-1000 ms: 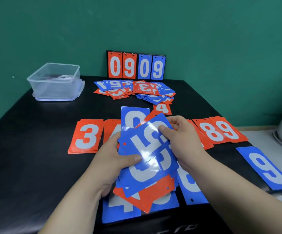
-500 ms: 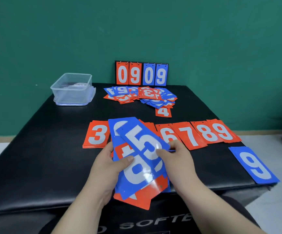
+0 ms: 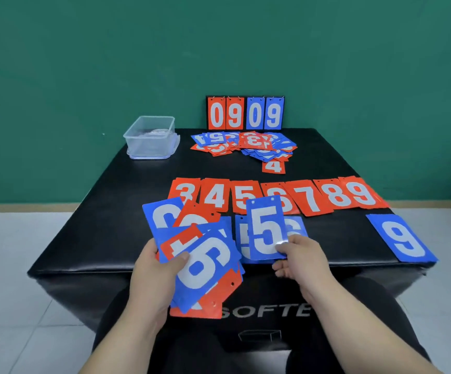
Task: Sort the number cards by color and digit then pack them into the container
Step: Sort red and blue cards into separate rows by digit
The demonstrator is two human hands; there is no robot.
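Head view: left hand [image 3: 151, 268] gripping fanned stack [image 3: 205, 265], blue 6 topmost, at near edge of table [image 3: 97, 211]. Right hand [image 3: 300, 261] pinching blue 5 [image 3: 266, 228] by its lower corner, above flat blue cards [image 3: 297, 228]. Behind, red row [image 3: 308, 197] reading 3 4 5 6 7 8 9; blue 9 [image 3: 402, 238] far right. Scoreboard [image 3: 246, 113] showing 0909; tub [image 3: 151, 139] back left; "SOFTE" on table front.

Left hand [image 3: 153, 279] grips; right hand [image 3: 302, 263] pinches, slightly farther forward.
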